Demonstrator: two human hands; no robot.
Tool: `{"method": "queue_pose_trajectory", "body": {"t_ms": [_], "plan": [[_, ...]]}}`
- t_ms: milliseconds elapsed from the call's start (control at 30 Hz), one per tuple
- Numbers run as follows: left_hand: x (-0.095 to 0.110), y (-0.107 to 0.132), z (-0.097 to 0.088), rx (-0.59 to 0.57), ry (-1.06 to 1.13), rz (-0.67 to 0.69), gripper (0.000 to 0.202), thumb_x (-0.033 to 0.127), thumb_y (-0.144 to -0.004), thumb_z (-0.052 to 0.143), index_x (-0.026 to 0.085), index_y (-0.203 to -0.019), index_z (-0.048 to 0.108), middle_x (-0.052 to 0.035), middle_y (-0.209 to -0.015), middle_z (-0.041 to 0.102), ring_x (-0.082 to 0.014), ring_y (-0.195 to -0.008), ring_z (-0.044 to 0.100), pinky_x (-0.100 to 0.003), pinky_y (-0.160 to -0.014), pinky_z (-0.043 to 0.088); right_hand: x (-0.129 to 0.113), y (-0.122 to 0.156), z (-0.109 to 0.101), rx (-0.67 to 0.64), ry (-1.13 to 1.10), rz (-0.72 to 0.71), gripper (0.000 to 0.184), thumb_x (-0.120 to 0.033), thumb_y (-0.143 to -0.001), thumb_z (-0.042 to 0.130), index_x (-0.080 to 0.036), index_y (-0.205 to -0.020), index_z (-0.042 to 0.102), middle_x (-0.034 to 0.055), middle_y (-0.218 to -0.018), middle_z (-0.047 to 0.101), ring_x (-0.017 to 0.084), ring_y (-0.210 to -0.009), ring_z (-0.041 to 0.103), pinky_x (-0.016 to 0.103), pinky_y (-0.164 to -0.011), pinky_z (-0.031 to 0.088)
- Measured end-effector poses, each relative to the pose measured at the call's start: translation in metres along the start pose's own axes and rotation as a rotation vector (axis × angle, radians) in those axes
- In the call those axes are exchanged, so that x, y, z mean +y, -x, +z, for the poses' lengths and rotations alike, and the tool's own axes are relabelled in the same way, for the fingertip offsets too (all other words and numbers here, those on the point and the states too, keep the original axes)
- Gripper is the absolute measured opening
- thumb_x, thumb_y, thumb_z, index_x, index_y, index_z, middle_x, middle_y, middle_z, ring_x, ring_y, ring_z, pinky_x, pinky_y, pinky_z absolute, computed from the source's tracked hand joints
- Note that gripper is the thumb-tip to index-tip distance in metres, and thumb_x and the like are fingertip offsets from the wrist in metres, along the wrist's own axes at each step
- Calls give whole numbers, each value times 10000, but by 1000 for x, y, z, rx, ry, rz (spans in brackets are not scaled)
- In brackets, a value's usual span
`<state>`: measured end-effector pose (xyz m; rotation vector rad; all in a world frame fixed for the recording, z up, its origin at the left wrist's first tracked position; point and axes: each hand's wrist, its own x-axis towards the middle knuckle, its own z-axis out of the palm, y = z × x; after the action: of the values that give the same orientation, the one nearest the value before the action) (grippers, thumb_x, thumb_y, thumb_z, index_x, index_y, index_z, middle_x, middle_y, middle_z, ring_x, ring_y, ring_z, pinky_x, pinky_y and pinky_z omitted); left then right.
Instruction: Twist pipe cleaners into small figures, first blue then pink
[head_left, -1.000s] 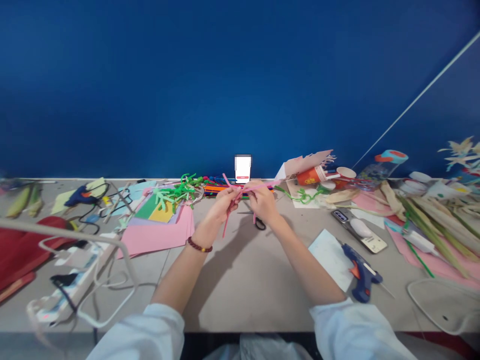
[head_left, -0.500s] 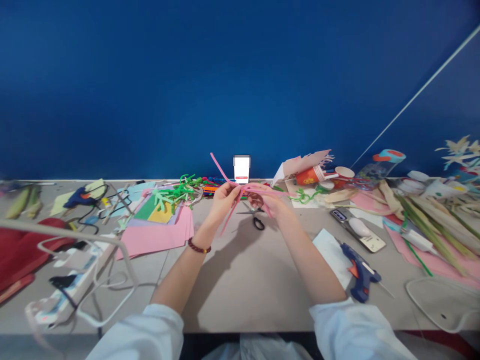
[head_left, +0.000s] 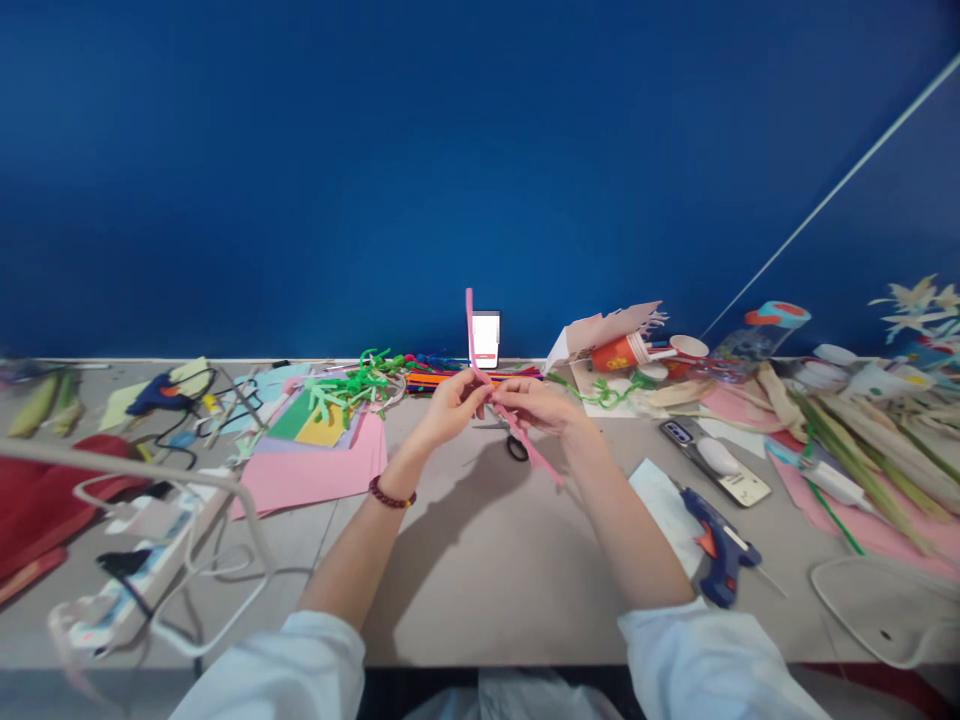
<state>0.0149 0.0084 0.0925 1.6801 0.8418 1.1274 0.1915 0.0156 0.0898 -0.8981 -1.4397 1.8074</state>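
Pink pipe cleaners (head_left: pixel 540 461) are pinched between my two hands above the middle of the table. One end sticks straight up in front of the phone, and another slants down to the right under my right hand. My left hand (head_left: pixel 454 407) is closed on them with thumb and fingers. Close against it, my right hand (head_left: pixel 541 404) pinches them too, its fingertips meeting those of the left. How the strands cross is hidden by the fingers. Below the hands lie scissors (head_left: pixel 517 448) with black handles, partly covered.
A lit phone (head_left: pixel 487 338) leans at the wall. Green pipe cleaners (head_left: pixel 352 385) and pink paper (head_left: pixel 307 475) lie left, beyond a power strip (head_left: pixel 142 575). On the right are a blue glue gun (head_left: pixel 721 550), another phone (head_left: pixel 742 485), a red paper cup (head_left: pixel 621 353) and dried husks (head_left: pixel 862 440).
The upper pink end has swung from leaning left to upright. The lower end now points down to the right instead of down-left. My hands have drawn closer together.
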Motion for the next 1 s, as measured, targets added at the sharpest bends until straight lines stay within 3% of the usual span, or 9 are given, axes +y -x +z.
{"method": "queue_pose_trajectory", "body": {"t_ms": [100,300,433,533,600,700,800,900,1000], "plan": [[-2,0,2,47,-96,16,198,351,-809,579,169,-740,543,22,-585,540,-76,-474,507,-186,-452,382,1,-2,3,114,151,-99,289,-416,-676,713,-170,-642,565,-72,-483,423,47,-401,291,200,-400,209],[-17,-4,6,217,-17,-102,211,337,-751,617,165,-663,533,34,-490,521,-80,-393,478,-193,-415,357,0,-2,18,385,754,-421,177,-289,-796,577,-182,-659,606,30,-694,611,159,-687,515,268,-626,365],[-18,-8,1,150,165,-213,287,379,-701,659,150,-591,526,25,-465,498,-77,-391,464,-204,-426,383,1,-2,23,432,1104,-531,187,-225,-836,520,-187,-683,620,71,-771,646,199,-796,519,292,-683,350],[-15,-7,-4,89,141,-208,253,388,-755,616,146,-699,568,21,-528,510,-87,-424,488,-222,-454,414,1,-3,22,455,1013,-525,162,-227,-836,521,-195,-725,634,53,-813,662,188,-794,542,287,-693,364],[-12,-6,-11,113,-26,-122,207,353,-810,558,150,-827,590,2,-599,548,-112,-498,536,-241,-501,446,2,-4,18,458,863,-498,145,-252,-823,541,-193,-725,630,32,-779,655,170,-739,550,277,-676,377],[-10,-5,-23,229,-492,157,253,260,-817,562,169,-1053,581,-76,-886,632,-185,-809,605,-315,-705,494,0,-5,12,446,663,-423,154,-302,-786,578,-178,-705,621,13,-702,623,149,-651,527,267,-630,382],[-7,-5,-32,185,-832,415,430,276,-791,628,195,-1203,534,-131,-1203,564,-251,-1112,517,-404,-929,429,-1,-5,10,394,573,-341,175,-330,-755,592,-166,-704,627,4,-663,590,137,-611,499,262,-594,372],[-5,-6,-30,118,-1003,556,382,308,-789,647,244,-1158,578,-96,-1257,556,-258,-1183,473,-447,-1025,345,-2,-5,11,326,507,-306,181,-325,-739,584,-160,-673,622,5,-649,582,136,-613,500,265,-597,378],[-5,-6,-25,89,-1054,616,184,294,-823,608,260,-1001,643,-48,-1118,645,-231,-1132,521,-473,-1073,276,-3,-3,15,306,414,-305,186,-333,-736,591,-159,-684,628,16,-688,606,140,-647,521,270,-626,397]]}}
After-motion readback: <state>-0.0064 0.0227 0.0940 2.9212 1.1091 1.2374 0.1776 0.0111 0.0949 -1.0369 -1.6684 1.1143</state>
